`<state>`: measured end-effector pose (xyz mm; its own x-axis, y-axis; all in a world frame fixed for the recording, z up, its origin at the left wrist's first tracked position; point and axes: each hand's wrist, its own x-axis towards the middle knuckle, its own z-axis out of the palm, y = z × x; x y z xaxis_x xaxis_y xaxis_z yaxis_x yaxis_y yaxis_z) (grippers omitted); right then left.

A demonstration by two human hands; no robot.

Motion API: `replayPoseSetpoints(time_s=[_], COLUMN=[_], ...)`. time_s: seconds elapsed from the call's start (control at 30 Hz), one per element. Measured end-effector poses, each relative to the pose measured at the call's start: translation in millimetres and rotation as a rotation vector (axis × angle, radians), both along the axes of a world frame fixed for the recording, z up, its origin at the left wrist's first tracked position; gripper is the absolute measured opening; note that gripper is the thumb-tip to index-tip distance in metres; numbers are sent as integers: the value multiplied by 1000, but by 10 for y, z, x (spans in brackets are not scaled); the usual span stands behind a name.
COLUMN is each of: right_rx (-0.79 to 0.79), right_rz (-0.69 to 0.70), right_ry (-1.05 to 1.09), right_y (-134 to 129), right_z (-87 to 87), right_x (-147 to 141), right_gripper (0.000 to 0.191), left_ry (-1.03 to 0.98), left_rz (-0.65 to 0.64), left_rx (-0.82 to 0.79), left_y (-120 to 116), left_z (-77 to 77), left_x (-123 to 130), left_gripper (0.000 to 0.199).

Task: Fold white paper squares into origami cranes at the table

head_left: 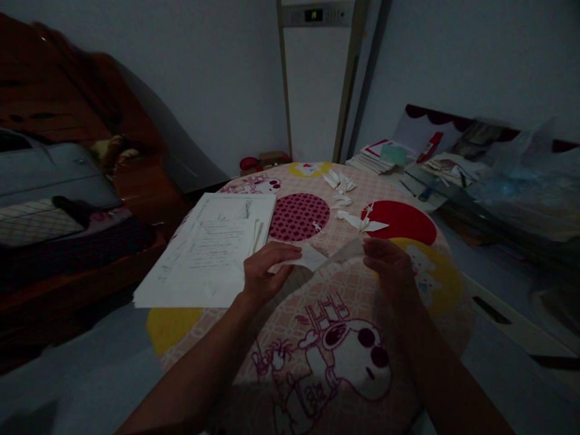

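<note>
Between my two hands is a sheet of white paper (312, 258), held just over the patterned tablecloth and bent or creased near its middle. My left hand (268, 272) pinches its left end between thumb and fingers. At the other end, my right hand (388, 264) grips the paper with the fingers closed. Beside my left hand lies a stack of printed paper sheets (208, 241), with narrow folded strips on its right side. Beyond my hands, folded paper cranes (362, 222) rest on the cloth, and more folded white paper shapes (339, 181) lie farther back.
The round table wears a pink tablecloth (290, 314) with cartoon figures and coloured circles. To the right, a side table carries paper piles (374, 160), a red object (430, 147) and a clear plastic bag (521, 169). A wooden bench (140, 187) with a grey bag (58, 175) stands left.
</note>
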<state>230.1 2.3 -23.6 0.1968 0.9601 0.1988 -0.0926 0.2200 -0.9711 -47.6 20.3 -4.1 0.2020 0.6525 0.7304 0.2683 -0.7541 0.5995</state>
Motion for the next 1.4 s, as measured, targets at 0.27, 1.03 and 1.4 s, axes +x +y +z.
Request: replayPoseSetpoints(time_s=[0.27,1.03,1.4], right_rx=[339,621,-357], right_rz=[144,445,248], right_ry=[-570,-1154,-639], right_y=[-117,-787,-547], right_z=[142,-326,-24], right_x=[-67,205,64], right_gripper=[12,36,23], left_ry=[395,967,336], left_rz=[-182,-560,-159], left_rx=[353,-83,-762], left_y=[-128,-396,-274], left_z=[-6,-392,-377], left_x=[-40,-178,-84], left_gripper=[28,65,33])
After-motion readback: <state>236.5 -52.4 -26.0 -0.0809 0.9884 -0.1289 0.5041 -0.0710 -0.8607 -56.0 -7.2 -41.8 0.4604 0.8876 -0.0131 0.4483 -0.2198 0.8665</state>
